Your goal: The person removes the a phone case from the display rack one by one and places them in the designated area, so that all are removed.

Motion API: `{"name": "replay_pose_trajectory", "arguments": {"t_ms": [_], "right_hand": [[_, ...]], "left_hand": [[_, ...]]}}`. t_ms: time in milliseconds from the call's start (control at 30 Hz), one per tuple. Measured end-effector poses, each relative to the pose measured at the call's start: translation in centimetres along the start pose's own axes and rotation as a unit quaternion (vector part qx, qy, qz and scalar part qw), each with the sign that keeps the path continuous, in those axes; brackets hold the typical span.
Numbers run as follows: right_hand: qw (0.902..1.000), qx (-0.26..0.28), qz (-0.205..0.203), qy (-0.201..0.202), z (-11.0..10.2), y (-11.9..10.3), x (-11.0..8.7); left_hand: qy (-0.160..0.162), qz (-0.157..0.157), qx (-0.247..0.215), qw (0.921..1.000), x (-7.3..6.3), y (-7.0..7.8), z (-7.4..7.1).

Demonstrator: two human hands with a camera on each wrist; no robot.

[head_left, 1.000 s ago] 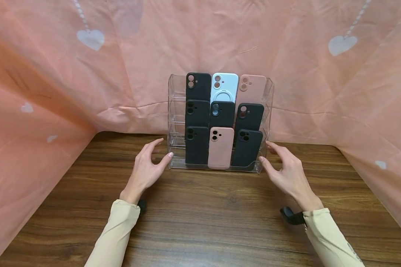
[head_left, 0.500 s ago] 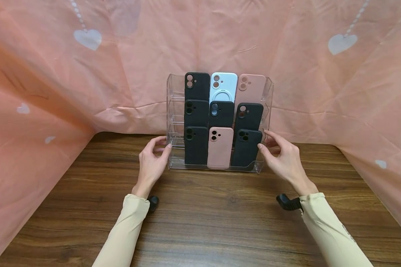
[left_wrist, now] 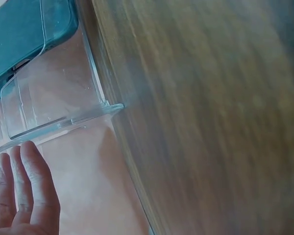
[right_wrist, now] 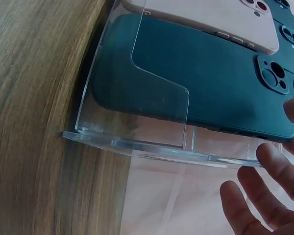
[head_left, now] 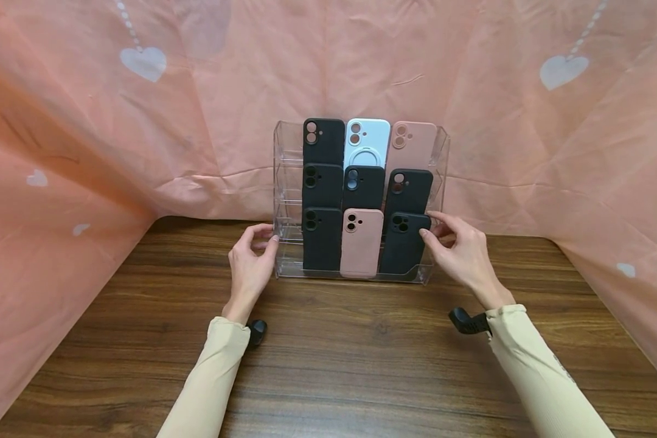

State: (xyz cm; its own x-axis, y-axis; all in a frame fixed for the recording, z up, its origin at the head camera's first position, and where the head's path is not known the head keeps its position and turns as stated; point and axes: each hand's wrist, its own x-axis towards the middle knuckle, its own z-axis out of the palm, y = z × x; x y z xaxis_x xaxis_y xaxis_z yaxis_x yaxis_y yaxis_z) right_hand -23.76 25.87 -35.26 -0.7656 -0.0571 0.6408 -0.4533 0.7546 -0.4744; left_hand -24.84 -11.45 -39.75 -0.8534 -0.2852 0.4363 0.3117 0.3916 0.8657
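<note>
A clear acrylic display rack stands on the table, holding several phone cases in three stepped rows. My right hand pinches the upper right corner of the dark phone case at the bottom right, thumb in front and index finger behind. In the right wrist view this dark case still sits behind the rack's low front lip, its camera cutout toward my fingers. At the rack's left side, my left hand has its thumb and index fingertips right at the side panel. In the left wrist view its other fingers are fairly straight.
Beside the dark case stands a pink case, with another dark case farther left. A white case with a ring is in the top row. Pink fabric surrounds the wooden table at the back and sides.
Both hands have moved in toward the rack. My left fingertips have come to its side panel, and my right hand has risen and taken hold of the dark phone case's corner.
</note>
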Motion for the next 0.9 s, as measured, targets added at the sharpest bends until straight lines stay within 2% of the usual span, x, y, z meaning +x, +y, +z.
{"name": "replay_pose_trajectory", "arguments": {"t_ms": [200,367,567,767,900], "right_hand": [[0.9999,-0.001,-0.011,0.006,0.3,0.1,0.0],[0.9976,-0.007,-0.048,0.049,0.8,0.3,-0.6],[0.9942,0.016,-0.046,0.096,1.4,0.3,-1.5],[0.9946,0.072,-0.021,0.072,1.9,0.1,-2.2],[0.9945,0.079,-0.031,0.061,2.2,0.1,-2.5]], "left_hand": [[0.002,-0.008,0.001,1.0,0.1,0.1,0.0],[-0.004,-0.008,-0.005,0.9999,0.2,0.1,0.0],[-0.005,-0.01,-0.01,0.9999,0.2,0.2,0.1],[-0.002,-0.014,-0.01,0.9999,0.1,0.2,0.1],[-0.003,-0.014,-0.005,0.9999,0.1,0.2,0.0]]}}
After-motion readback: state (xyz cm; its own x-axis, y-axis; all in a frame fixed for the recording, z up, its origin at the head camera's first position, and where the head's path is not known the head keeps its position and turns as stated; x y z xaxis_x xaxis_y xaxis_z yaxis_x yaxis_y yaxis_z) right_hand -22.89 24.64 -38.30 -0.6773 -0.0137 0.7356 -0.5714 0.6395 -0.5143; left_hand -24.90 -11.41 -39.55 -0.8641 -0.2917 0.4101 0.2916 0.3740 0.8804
